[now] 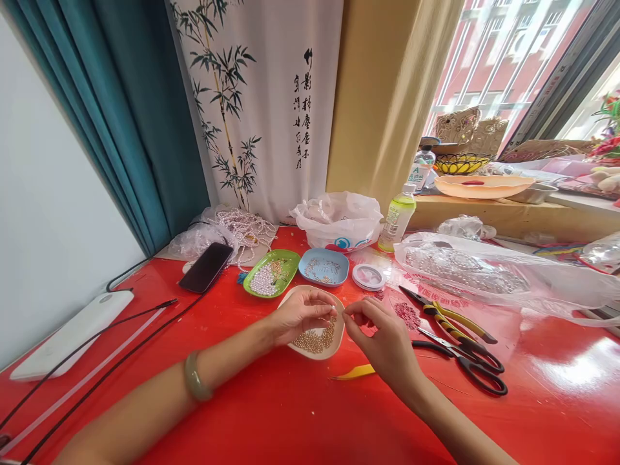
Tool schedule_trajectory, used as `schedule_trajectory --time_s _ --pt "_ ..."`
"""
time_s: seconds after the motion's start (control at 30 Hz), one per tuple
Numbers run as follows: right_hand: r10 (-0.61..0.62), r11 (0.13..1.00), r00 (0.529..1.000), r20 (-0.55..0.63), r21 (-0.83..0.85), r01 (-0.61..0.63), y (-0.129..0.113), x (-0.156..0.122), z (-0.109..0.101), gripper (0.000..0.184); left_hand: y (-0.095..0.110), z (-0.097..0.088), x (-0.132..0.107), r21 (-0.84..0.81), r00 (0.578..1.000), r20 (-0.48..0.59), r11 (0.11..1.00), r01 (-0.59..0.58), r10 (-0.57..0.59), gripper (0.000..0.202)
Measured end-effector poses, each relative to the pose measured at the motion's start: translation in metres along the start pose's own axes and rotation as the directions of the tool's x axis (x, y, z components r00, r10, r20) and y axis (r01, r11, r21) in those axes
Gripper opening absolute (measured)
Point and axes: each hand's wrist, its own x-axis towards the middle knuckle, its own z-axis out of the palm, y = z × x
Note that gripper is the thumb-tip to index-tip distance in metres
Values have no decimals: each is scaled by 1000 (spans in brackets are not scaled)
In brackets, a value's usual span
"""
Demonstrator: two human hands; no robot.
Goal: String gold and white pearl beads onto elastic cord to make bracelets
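Note:
My left hand (301, 314) hovers over a pale oval dish (339, 336) of small gold beads, fingers pinched on a tiny bead I can barely make out. My right hand (382, 339) is just to its right, thumb and forefinger pinched together near the left fingertips, holding something too small to name, perhaps a thread. A green bangle (195, 378) is on my left wrist. Behind the dish sit a green dish (271, 273) of pearl beads and a blue dish (323, 266) of small beads.
Scissors (477, 369) and yellow-handled pliers (450, 318) lie right of my hands on the red table (290, 413). A phone (206, 267), pearl strands (245, 231), a white plastic bag (339, 219), a bottle (397, 218), a thread spool (369, 277) and black cables (97, 381) surround them.

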Motion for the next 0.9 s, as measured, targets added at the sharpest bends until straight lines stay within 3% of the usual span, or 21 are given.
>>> schedule_trajectory --time_s 0.1,0.23,0.9 --pt "-47 998 999 -7 42 47 -3 -1 0 9 -1 0 1 13 1000 23 1000 19 -19 21" --pt "14 990 999 46 142 -21 -3 -4 3 5 -2 0 1 9 999 44 999 32 -32 19" --pt "20 992 998 57 120 -27 0 -5 5 9 -5 0 2 -5 999 20 999 39 -39 17"
